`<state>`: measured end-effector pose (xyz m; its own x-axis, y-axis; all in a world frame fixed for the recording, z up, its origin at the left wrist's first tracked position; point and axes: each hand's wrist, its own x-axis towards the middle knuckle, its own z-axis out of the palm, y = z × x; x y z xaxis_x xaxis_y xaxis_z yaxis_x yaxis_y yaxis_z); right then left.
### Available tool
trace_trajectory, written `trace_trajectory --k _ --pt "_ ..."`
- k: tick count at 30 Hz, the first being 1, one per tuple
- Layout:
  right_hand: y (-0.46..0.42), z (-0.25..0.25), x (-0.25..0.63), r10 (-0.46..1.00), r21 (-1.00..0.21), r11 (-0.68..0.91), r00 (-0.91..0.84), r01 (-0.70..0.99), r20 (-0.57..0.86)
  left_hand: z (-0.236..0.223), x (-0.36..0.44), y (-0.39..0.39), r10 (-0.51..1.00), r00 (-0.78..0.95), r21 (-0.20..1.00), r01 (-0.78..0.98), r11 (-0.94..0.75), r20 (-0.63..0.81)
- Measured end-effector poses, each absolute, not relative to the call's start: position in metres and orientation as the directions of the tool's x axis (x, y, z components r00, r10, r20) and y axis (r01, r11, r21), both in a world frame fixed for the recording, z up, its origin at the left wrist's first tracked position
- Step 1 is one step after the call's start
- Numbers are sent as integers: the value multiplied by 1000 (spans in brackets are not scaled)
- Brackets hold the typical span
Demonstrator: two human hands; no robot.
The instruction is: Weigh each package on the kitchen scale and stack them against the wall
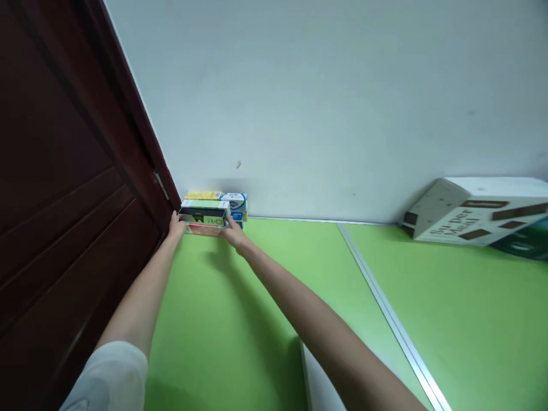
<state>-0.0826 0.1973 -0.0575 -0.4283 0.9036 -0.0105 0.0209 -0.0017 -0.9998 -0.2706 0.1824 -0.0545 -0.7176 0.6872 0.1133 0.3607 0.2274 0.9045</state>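
Both my arms reach out to a small stack of slim cartons against the wall, beside the door frame. My left hand (176, 227) holds the left end of a black-and-green toothpaste box (201, 218) marked with a tooth shape, its fingers partly hidden. At the box's right end, my right hand (233, 233) grips it with the thumb in front. A pinkish-red box (203, 229) lies directly beneath it. Behind are a yellow box (203, 196), a white-and-blue box (234, 200) and, lower down, a dark blue box (237, 217).
A dark red wooden door (77, 217) rises close on the left. The green surface (265, 297) is crossed by a silver metal strip (385, 302). A large white carton (483, 211) leans at right by the wall. Below my right forearm is a white object (319, 379).
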Motion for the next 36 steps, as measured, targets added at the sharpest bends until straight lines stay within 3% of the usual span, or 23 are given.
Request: trace_trajectory --k 6,10,15,20,30,36 --pt "180 -53 -55 896 -994 -95 -430 52 -108 -60 -237 155 747 -657 928 330 172 95" --pt "146 -50 29 889 -995 -67 -448 69 -91 -57 -169 89 885 -462 951 295 97 53" --pt "59 -39 164 910 -979 -72 -389 189 -142 -52 -76 -20 940 -272 937 220 270 -207" --pt "-38 -39 247 920 -944 -113 -327 309 -217 -61 -20 -90 987 -55 975 160 157 -150" --pt "-82 -72 262 879 -929 -236 -346 284 -329 -70 4 -115 961 -104 912 302 278 -258" --pt "-65 -75 280 955 -955 -106 -241 276 -175 -71 -29 -87 938 -234 813 473 339 -255"
